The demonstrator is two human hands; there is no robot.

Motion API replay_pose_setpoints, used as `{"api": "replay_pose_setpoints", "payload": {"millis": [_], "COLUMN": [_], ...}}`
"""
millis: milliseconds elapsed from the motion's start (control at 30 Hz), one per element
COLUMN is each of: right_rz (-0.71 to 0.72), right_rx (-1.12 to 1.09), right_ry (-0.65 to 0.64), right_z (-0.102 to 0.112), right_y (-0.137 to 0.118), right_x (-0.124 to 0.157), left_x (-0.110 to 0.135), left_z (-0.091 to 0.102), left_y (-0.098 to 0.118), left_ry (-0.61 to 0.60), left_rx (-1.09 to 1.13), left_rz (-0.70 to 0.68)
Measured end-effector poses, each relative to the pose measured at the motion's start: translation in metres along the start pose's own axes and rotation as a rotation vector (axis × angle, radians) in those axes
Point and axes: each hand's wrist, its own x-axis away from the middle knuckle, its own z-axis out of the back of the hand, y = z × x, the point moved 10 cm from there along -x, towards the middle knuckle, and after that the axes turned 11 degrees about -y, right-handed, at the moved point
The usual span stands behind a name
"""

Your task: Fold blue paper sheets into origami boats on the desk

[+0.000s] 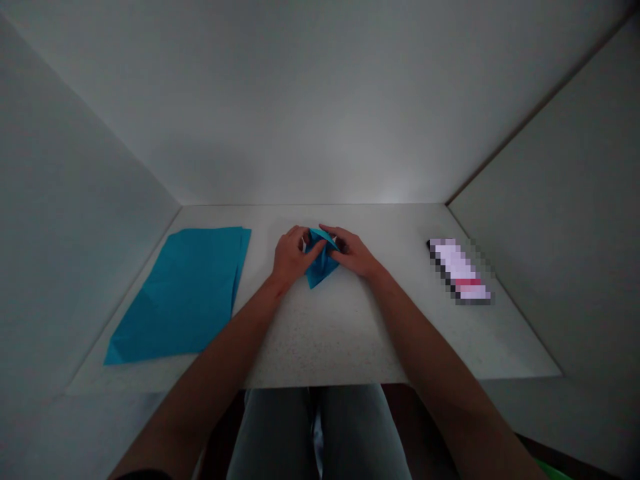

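A small piece of folded blue paper (321,265) is held between my two hands near the middle of the table. My left hand (294,255) grips its left side, with the thumb pressed on the front. On the other side my right hand (353,251) pinches the upper right edge, fingers behind and thumb in front. The paper opens into a pocket-like shape at the top and comes to a point at the bottom. Some fingertips are hidden behind it.
Several large blue paper sheets (185,293) lie stacked on the left of the white table (325,347). A phone (460,271), its screen blurred, rests on the right. Walls (320,120) enclose the table at the back and both sides.
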Motion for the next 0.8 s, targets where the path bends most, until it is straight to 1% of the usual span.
{"api": "replay_pose_setpoints", "payload": {"millis": [100,167,267,333,433,567,633,700,800], "right_rz": [0.010,-0.026,-0.086,-0.113,-0.139,-0.126,-0.105,-0.090,-0.079], "right_rx": [0.012,0.007,0.012,0.011,-0.006,-0.089,-0.125,-0.115,-0.048], "right_ry": [0.004,0.027,0.114,0.181,0.233,0.202,0.209,0.261,0.368], "right_z": [0.001,0.004,0.012,0.019,0.024,0.018,0.017,0.021,0.031], "right_y": [-0.002,0.003,0.011,0.015,0.019,0.021,0.020,0.015,0.005], "right_x": [-0.001,-0.002,-0.001,0.000,0.002,0.000,-0.001,0.000,0.005], "left_x": [-0.001,-0.001,-0.001,0.000,0.002,0.008,0.011,0.011,0.010], "left_z": [0.003,0.007,0.015,0.019,0.025,0.031,0.031,0.026,0.015], "left_y": [-0.005,-0.001,0.008,0.007,-0.005,-0.032,-0.039,-0.039,-0.031], "left_ry": [0.031,0.062,0.107,0.149,0.227,0.370,0.412,0.383,0.274], "left_rx": [0.096,0.163,0.263,0.330,0.424,0.485,0.478,0.474,0.427], "left_rz": [0.004,-0.034,-0.096,-0.094,-0.023,0.140,0.193,0.204,0.174]}}
